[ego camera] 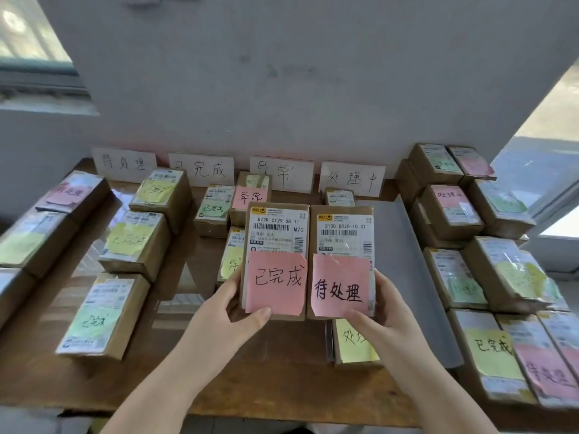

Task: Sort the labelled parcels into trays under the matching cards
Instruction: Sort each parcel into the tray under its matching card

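Person holds 2 parcels up side by side over the middle of the table [266, 380], labels facing the cam, inner edges touching or v. nearly so. Left hand [233, 303] grips the left parcel [275, 233] at its lower left corner, thumb curled over the front bottom edge & fingers behind. The pink 已完成 note [277, 285] covers that parcel's lower half. Right hand [387, 311] grips the right parcel [343, 230] at its lower right corner, thumb on the front near the bottom edge of the pink 待处理 note [340, 286], fingers wrapped round the side.

4 handwritten cards stand vs. the wall, left to right: 待处理 card [125, 162], 已完成 card [202, 169], 异常 card [282, 173], 处理中 card [352, 178]. A pink-noted parcel [73, 192] lies at far left, below the 待处理 card. 3 parcels w/ yellow or green notes run in a line toward the person from the 已完成 card, nearest one green-noted [100, 314]. A pink 异常 parcel [250, 195] sits just in front of the 异常 card. Grey tray [407, 261] lies below the 处理中 card, w/ a yellow-noted parcel [354, 343] at its near end, partly hidden by the held pair. A pile of parcels [454, 214] w/ mixed pink, yellow & green notes fills the table's right end
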Motion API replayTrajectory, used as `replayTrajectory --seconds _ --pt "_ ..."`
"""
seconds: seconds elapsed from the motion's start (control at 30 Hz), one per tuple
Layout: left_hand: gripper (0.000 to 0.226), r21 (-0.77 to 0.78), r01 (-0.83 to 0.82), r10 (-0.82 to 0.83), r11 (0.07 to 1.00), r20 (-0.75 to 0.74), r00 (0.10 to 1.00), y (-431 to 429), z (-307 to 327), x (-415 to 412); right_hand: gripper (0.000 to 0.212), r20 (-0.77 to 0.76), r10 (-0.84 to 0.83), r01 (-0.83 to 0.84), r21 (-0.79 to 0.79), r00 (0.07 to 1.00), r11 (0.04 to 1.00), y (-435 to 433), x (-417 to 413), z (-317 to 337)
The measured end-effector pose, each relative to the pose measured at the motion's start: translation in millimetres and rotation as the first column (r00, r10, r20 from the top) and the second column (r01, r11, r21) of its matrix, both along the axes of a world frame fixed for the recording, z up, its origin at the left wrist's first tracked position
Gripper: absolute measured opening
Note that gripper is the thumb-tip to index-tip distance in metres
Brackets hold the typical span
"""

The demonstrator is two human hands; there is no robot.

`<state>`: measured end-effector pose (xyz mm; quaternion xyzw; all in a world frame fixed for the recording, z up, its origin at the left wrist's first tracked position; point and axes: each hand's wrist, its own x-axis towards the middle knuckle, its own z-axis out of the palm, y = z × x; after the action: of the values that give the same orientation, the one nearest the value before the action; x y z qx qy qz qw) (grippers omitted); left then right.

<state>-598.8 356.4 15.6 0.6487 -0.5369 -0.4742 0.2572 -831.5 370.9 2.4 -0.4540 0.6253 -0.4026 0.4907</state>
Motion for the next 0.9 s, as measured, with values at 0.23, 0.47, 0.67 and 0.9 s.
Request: replayTrajectory --seconds 0.23,0.47,0.67,0.9 --pt "0.077 -0.013 -0.037 0.038 0.999 0.055 0.998 -25 13 -9 0.067 0.008 0.047 -0.047 -0.003 0.999 0.999 -39 -9 2" --pt "0.076 -0.047 -0.100 0.105 0.994 0.115 0.988 -51 24 -10 0.069 0.057 0.110 -0.110 -0.009 0.992 0.994 -83 -12 4" --pt "0.065 -0.063 -0.138 0.142 0.989 0.066 0.988 -54 23 1 0.069 0.061 0.192 -0.192 -0.012 0.979 0.981 -102 0 1" --pt "0.051 -0.055 -0.213 0.210 0.976 -0.046 0.977 -52 19 36 0.069 0.036 0.206 -0.205 -0.024 0.978 0.978 -99 37 4"
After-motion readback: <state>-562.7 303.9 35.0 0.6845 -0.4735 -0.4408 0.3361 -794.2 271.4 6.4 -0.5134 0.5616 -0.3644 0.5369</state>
